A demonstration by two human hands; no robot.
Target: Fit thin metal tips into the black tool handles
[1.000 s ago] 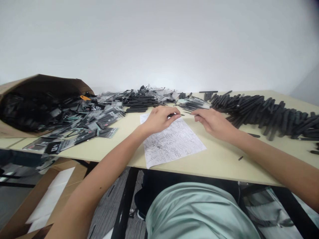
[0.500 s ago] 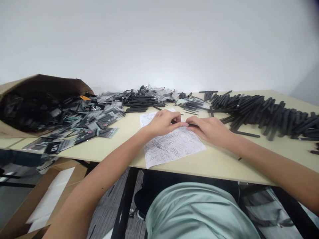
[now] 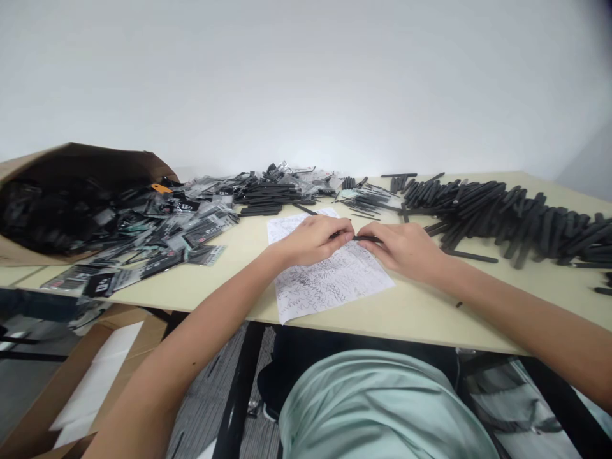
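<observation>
Over a white sheet (image 3: 329, 287) covered in dark scribbles, both hands grip a thin black stick (image 3: 366, 238). My left hand (image 3: 322, 238) is closed round its left part, thumb and fingers pressed together. My right hand (image 3: 399, 246) pinches its right part, and most of that end is hidden by the fingers. The stick lies roughly level, and a short length of it shows between the two hands. The sheet rests on the pale yellow table near its front edge.
A cardboard box (image 3: 167, 167) on its side spills packaged items (image 3: 205, 223) at the left. Black sticks (image 3: 497, 210) are heaped at the right, with another stack (image 3: 272, 194) behind the sheet. An open carton (image 3: 57, 389) stands below the table at the left.
The left hand's fingertips have shifted slightly from the right hand's, and more of the stick shows between them. The right hand has barely moved.
</observation>
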